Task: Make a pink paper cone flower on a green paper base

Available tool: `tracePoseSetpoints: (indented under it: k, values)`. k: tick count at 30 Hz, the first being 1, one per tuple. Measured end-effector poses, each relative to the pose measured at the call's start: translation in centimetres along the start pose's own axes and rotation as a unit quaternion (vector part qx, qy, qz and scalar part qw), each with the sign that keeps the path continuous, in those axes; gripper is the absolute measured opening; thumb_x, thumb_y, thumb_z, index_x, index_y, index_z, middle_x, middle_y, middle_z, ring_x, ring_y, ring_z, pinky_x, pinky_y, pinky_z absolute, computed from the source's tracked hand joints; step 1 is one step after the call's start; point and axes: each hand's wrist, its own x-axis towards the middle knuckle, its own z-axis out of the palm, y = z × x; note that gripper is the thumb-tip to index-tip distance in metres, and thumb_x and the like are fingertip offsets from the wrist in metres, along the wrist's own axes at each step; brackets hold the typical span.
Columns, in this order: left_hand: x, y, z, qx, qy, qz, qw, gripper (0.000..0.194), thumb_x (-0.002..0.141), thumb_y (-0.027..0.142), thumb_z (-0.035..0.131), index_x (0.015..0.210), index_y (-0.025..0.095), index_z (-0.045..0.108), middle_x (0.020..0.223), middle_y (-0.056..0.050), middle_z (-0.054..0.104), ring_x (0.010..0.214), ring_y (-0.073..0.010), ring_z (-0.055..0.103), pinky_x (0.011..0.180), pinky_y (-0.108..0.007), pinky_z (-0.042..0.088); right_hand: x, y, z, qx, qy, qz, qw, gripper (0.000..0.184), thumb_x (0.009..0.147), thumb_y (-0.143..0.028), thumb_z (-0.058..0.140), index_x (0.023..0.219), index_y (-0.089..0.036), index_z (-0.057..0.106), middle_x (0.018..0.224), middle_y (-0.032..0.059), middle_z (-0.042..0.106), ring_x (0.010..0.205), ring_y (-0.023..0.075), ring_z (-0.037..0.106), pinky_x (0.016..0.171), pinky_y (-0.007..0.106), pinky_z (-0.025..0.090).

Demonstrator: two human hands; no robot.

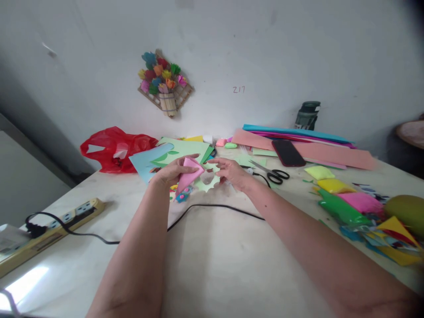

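Note:
My left hand point(172, 171) pinches a folded pink paper cone point(188, 174) just above the table, thumb over its top. Right beside it, my right hand point(232, 172) rests with curled fingers on a light green paper cut-out with jagged edges point(207, 182). Whether it grips the cut-out I cannot tell. Under the left hand lie small coloured paper bits, one blue point(183, 195). Behind both hands sit a light blue sheet point(144, 162) and a green sheet with leaf shapes point(185, 150).
Black scissors point(273, 174) lie right of my hands, a dark phone point(288, 152) on pink paper sheets point(331, 152) behind. A black cable point(212, 206) runs to a power strip point(53, 227) at left. Red plastic bag point(114, 148) back left; coloured packets point(351, 205) at right.

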Motion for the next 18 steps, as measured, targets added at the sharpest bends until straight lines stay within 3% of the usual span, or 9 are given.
tracePoseSetpoints:
  k: [9, 14, 18]
  values:
    - [0.12, -0.08, -0.14, 0.003, -0.007, 0.005, 1.000, 0.065, 0.061, 0.015, 0.070, 0.122, 0.021, 0.047, 0.089, -0.004, 0.059, 0.069, -0.0106, 0.056, 0.059, -0.020, 0.047, -0.35, -0.64, 0.36, -0.022, -0.015, -0.008, 1.000, 0.026, 0.057, -0.006, 0.044, 0.075, -0.016, 0.060, 0.089, 0.0016, 0.062, 0.050, 0.0068, 0.055, 0.040, 0.018, 0.044]
    - [0.17, -0.11, -0.14, 0.001, -0.015, 0.016, 1.000, 0.064, 0.062, 0.014, 0.070, 0.122, 0.021, 0.047, 0.087, -0.003, 0.058, 0.067, -0.0101, 0.055, 0.057, -0.019, 0.045, -0.47, -0.70, 0.05, 0.007, -0.038, 0.008, 0.999, 0.017, 0.062, -0.013, 0.043, 0.067, -0.015, 0.059, 0.062, 0.0002, 0.058, 0.047, 0.0115, 0.057, 0.044, 0.023, 0.048]
    - [0.20, -0.15, -0.21, -0.003, -0.016, 0.021, 1.000, 0.064, 0.062, 0.014, 0.070, 0.121, 0.021, 0.047, 0.085, -0.003, 0.057, 0.068, -0.0105, 0.055, 0.060, -0.021, 0.046, -0.39, -0.43, -0.24, 0.041, -0.059, 0.000, 0.997, 0.021, 0.065, -0.018, 0.042, 0.069, -0.013, 0.062, 0.066, 0.0039, 0.061, 0.054, 0.0153, 0.060, 0.047, 0.026, 0.049]
